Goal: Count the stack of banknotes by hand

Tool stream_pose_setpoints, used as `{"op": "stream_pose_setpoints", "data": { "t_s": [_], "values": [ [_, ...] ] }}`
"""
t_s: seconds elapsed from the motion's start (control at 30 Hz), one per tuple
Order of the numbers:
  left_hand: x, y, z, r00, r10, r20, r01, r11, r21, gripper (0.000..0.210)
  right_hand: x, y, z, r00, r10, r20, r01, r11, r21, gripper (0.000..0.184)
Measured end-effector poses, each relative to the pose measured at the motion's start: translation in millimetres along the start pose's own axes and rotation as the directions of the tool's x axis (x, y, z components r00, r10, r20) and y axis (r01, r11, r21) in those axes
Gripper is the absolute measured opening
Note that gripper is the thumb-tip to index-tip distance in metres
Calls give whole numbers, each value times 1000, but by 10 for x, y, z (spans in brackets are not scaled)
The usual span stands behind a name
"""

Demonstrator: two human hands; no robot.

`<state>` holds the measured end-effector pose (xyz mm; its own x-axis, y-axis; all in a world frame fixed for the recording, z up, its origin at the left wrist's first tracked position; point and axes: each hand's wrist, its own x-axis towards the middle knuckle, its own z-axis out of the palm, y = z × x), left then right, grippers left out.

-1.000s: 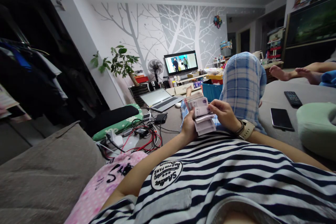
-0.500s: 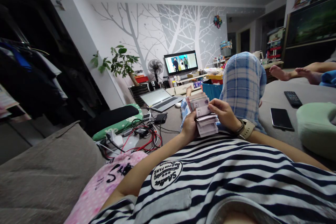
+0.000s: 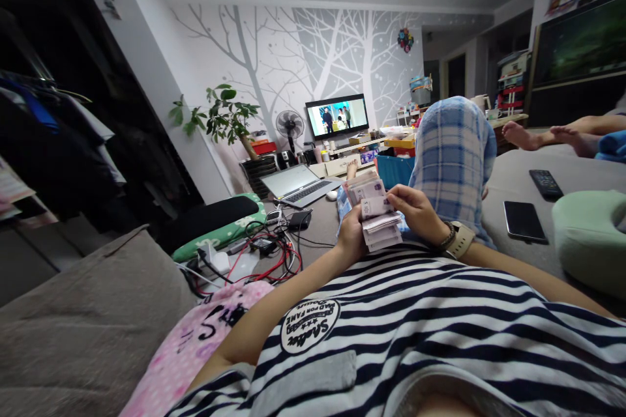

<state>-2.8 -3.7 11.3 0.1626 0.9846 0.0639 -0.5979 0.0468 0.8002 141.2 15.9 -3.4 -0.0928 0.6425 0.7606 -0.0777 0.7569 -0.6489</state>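
A wad of banknotes (image 3: 375, 206), pale purple with some pinkish ones at the far end, is bent over and fanned in front of my striped shirt (image 3: 391, 313). My left hand (image 3: 351, 233) grips the wad from its left side, thumb on top. At the right edge of the upper notes, my right hand (image 3: 415, 207) is closed, thumb and forefinger pinching a note. Loose ends of several notes hang below toward the shirt. The right wrist wears a pale watch (image 3: 461, 240) and a dark bracelet.
On the left are an open laptop (image 3: 306, 186), a mouse (image 3: 332, 195) and tangled cables (image 3: 274, 247). To the right lie a phone (image 3: 525, 221), a remote (image 3: 545, 184) and a green neck pillow (image 3: 591, 234). Another person's feet (image 3: 523, 135) show farther right.
The banknotes and my left hand have shifted slightly left. The upper notes sit at a different angle, and my right fingers still pinch at their right edge.
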Motion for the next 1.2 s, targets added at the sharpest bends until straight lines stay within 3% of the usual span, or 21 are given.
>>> {"op": "stream_pose_setpoints", "data": {
  "t_s": [0.23,0.87,1.0,1.2],
  "values": [
    [9,5,-9,999,39,-13,-39,999,-4,22,1,-7,-6,1000,3,-1,-3,1000,-24,51],
    [42,-14,-40,999,-43,14,44,998,-41,30,-19,-22,-18,999,-30,-10,30,998,-57,51],
    [64,-35,-49,1000,-5,12,6,999,-51,32,-21,-15,-29,999,-40,19,41,995,-88,53],
    [34,-44,-83,999,43,-2,-43,999,19,35,14,143,-57,992,52,-114,-71,984,-166,47]
  ]
}}
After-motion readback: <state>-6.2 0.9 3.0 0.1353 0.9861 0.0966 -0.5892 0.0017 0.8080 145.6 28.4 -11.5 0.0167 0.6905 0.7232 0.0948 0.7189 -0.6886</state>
